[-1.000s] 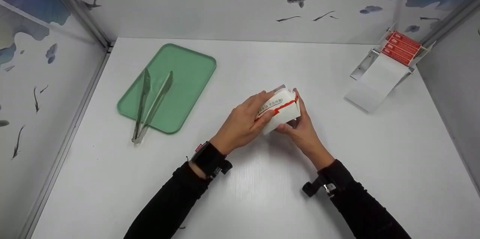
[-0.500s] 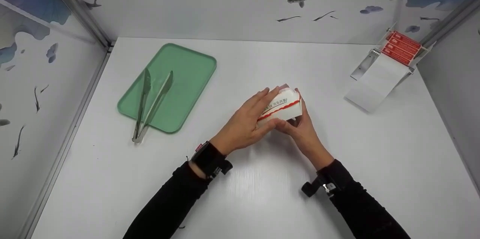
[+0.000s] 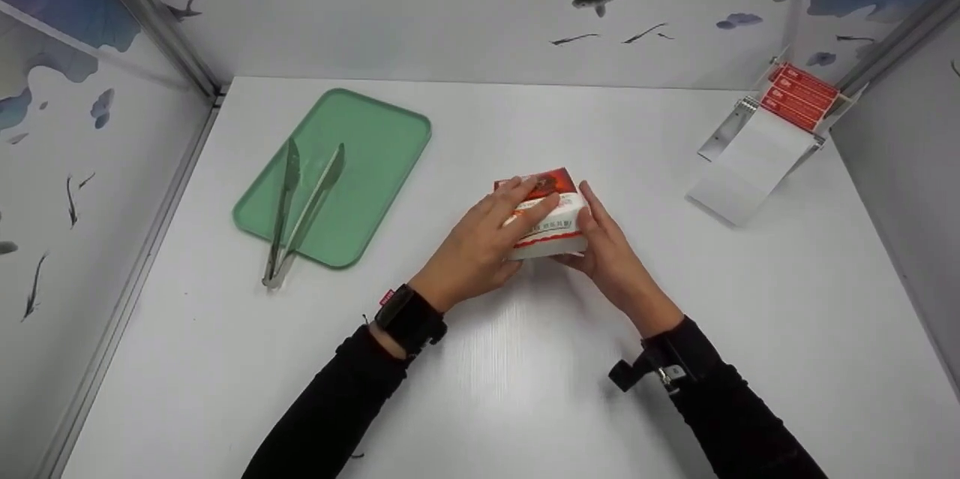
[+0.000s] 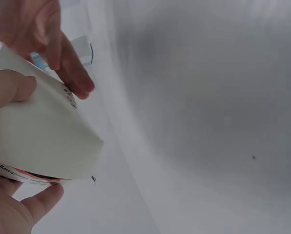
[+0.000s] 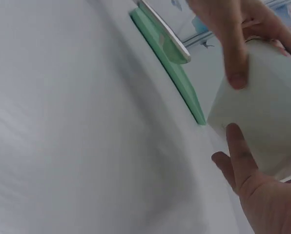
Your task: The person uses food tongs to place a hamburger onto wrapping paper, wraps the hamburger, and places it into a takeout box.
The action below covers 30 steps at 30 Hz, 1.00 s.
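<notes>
Both hands hold a white and red paper hamburger box (image 3: 555,245) a little above the middle of the table. My left hand (image 3: 476,242) grips its left side, with fingers spread over the top and the thumb beneath. The right hand (image 3: 619,261) grips the right side, its thumb on the near right corner and some fingers behind. In the left wrist view the pale underside of the box (image 4: 43,131) faces the camera, with dark "Hamburger" lettering along one edge. In the right wrist view, fingers of both hands touch its plain base (image 5: 272,107).
A green tray (image 3: 382,171) lies at the back left, with metal tongs (image 3: 310,207) on it whose joined end overhangs its near edge. At the back right stands a rack holding red printed packets (image 3: 801,96) and a white sheet (image 3: 750,171). Printed walls enclose the white table.
The box has been turned in the hands, so its red printed top now shows. My right thumb has moved from under the box up to its side.
</notes>
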Motion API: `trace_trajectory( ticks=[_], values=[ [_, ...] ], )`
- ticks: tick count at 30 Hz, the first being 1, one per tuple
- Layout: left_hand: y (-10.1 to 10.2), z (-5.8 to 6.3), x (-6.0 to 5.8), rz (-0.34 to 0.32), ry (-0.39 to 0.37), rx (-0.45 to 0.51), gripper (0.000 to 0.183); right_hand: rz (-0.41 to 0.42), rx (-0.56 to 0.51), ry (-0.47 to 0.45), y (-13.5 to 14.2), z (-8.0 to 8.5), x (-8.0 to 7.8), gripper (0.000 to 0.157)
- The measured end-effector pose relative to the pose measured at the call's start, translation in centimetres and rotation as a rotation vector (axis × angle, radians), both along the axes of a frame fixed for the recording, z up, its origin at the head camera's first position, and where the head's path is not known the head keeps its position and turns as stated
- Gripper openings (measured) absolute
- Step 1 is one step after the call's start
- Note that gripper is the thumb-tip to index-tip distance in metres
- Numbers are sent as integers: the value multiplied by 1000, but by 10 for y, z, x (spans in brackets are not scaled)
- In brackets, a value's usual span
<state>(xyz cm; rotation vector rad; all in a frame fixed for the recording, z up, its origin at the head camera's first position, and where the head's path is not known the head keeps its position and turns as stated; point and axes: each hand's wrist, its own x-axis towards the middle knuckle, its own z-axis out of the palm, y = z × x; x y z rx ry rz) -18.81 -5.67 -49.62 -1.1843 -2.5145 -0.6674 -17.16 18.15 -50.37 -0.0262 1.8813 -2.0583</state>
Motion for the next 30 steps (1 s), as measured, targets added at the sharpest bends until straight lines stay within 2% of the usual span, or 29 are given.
trace_trajectory(
  ticks=[3,5,7,10,12,14,17,20,22,24,25,27,30],
  values=[
    [-1,-2,0,10,78,-56,85,-31,12,-51,-6,12,1,74],
    [-3,-4,0,10,101,-67,84,-46,5,-69,-10,17,2,71],
    [-4,-4,0,-2,92,-56,84,-63,-4,-72,-13,19,3,71],
    [-6,-5,1,-50,22,16,89,-87,-21,-58,-16,19,4,73],
    [-8,-5,1,-81,-81,116,93,-99,-33,-49,-17,18,4,75],
    [-10,-5,2,-57,-206,253,95,-111,-52,-46,-18,18,4,75],
    [-10,-3,2,106,-443,518,83,-136,-84,-36,-19,18,4,75],
    [-9,-1,1,242,-758,774,57,-156,-113,-18,-19,20,4,76],
    [-9,0,1,251,-963,892,45,-152,-124,-3,-19,20,4,77],
    [-9,1,2,224,-1100,938,41,-142,-132,7,-19,20,4,77],
    [-9,1,3,214,-1126,936,40,-136,-134,12,-19,19,3,78],
    [-8,2,3,199,-1126,934,39,-127,-131,16,-20,18,3,78],
    [-8,2,5,224,-1042,876,39,-112,-85,23,-20,17,4,77]
  ],
)
